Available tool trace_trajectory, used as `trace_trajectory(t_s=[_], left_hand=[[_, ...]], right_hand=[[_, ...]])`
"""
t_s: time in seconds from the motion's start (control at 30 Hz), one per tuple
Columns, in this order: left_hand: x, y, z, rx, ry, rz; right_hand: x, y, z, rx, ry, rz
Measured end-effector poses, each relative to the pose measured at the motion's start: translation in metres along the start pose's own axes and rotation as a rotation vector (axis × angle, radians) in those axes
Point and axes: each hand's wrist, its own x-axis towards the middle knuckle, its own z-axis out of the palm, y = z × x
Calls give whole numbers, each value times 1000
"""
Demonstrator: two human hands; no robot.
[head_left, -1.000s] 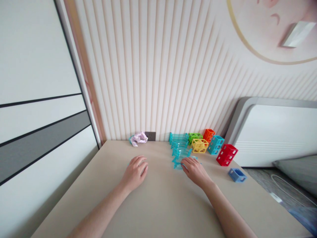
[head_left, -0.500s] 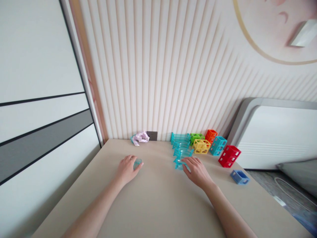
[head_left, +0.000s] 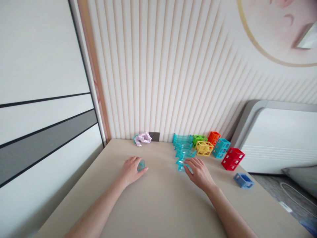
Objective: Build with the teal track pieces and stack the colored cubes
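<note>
My left hand (head_left: 131, 169) rests on the beige table (head_left: 158, 205) with its fingers curled round a small clear teal piece (head_left: 141, 165). My right hand (head_left: 199, 171) lies to the right, fingertips on the nearest of a row of clear teal track pieces (head_left: 183, 150) that runs back toward the wall. Its fingers are bent over that nearest piece (head_left: 181, 165).
Behind the row stand open-frame blocks: green (head_left: 199, 139), yellow (head_left: 204, 148), orange (head_left: 214, 137), teal (head_left: 221, 147) and red (head_left: 233, 158). A small blue block (head_left: 243, 180) lies near the right edge. A crumpled pale wrapper (head_left: 143, 138) sits by a wall socket (head_left: 155, 136).
My left hand drew back slightly and now shows a teal piece in its fingers. My right hand stayed on the nearest track piece. The camera shifted a little.
</note>
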Motion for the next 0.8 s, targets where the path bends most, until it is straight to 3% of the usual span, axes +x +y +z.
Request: trace_trajectory(t_s=[0.13, 0.3, 0.4, 0.53, 0.67, 0.8], left_hand=[[0, 0, 0, 15, -30, 15], [1, 2, 2, -11, -15, -38], [3, 1, 4, -44, 25, -94], [5, -5, 5, -59, 57, -132], [6, -13, 6, -79, 92, -159], [9, -22, 7, -108, 160, -187]], right_hand=[[2, -14, 0, 96, 60, -129], [24, -58, 19, 138, -24, -246], [60, -87, 39, 124, -88, -147], [124, -113, 77, 114, -269, 59], [173, -123, 115, 110, -315, 133], [195, -125, 139, 111, -375, 187]])
